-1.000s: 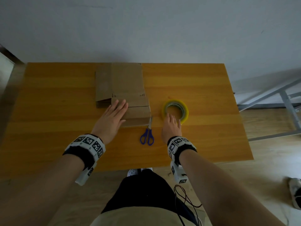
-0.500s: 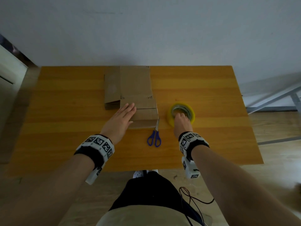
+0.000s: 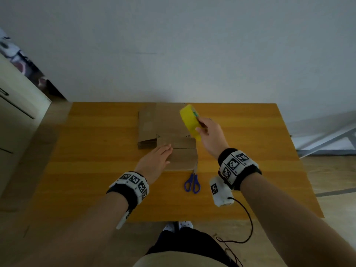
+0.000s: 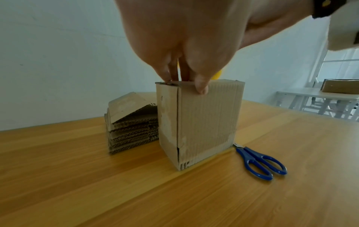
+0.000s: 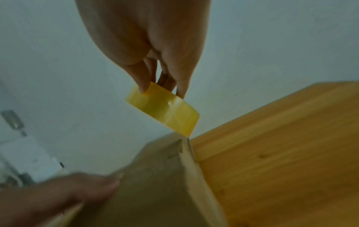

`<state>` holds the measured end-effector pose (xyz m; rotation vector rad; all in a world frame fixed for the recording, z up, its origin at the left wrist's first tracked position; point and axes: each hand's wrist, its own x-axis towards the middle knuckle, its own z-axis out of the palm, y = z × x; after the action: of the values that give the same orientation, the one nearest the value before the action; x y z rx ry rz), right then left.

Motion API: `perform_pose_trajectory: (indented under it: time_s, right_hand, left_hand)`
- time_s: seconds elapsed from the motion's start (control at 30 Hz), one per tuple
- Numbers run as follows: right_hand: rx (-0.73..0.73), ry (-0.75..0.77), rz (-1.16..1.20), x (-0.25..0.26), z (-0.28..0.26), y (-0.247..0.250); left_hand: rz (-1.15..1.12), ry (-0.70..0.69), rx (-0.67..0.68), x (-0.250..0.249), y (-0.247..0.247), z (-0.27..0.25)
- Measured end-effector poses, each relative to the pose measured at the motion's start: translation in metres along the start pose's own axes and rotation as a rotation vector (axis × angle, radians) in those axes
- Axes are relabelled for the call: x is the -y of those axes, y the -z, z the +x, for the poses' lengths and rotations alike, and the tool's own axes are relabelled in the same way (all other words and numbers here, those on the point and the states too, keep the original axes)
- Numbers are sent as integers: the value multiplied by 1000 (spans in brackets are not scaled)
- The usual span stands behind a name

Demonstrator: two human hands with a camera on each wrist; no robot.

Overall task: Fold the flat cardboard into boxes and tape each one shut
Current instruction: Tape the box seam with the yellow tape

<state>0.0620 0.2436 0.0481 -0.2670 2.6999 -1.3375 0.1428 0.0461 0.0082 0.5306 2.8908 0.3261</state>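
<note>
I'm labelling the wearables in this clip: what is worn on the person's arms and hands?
Both forearms are bare, with no sleeves, and the hands are gloveless. The left wrist band and the right wrist band are each black, carrying white blocks printed with black square tag markings. A white tagged unit hangs under the right wrist, and a thin black cable loops from it.

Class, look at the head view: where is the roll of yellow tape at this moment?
The roll of yellow tape is off the table, held in the right hand above the far right corner of the folded box, which the left hand holds down.
</note>
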Motion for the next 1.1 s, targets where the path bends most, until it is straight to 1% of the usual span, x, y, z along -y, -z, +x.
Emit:
perform_pose_trajectory:
  time_s: [0.1,0.17,0.23,0.33,0.43,0.53,0.67,0.77,0.93,1.03,1.1]
  right_hand:
    - [46,45,233,19,3,1]
    - [61,31,330,26,3,0]
    - [80,-41,435,30,4,-4]
    - [142,-167,659,31,6,-7]
    - [208,-237,798,34,4,-5]
    - [244,-274,851,30,3,-6]
    - [249,-312,904,24,3,-3]
    - [266,-317,929,24,2,-3]
    - [326,-304,936,22,-1,-6]
    - [365,-311,962,17,-2,-3]
    - [374,-304,938,15,-4,0]
  left_hand:
    - [3,9,15,1,2,-1]
    - [24,2,25,2,1,-1]
    - [38,-2,13,3,0,-1]
    - [68,-43,-69,3,-1,0]
    - [-74,-6,-66,1,-2,0]
    - [-281,84,-117,1,-3,0]
    - [-572,249,-179,3,-4,0]
    - [-730,304,-228,3,-1,3]
    - [-811,393,-285,-3,0,8]
    - [-925,483,-372,-10,7,11]
    - [-960,555,-406,-16,15,14]
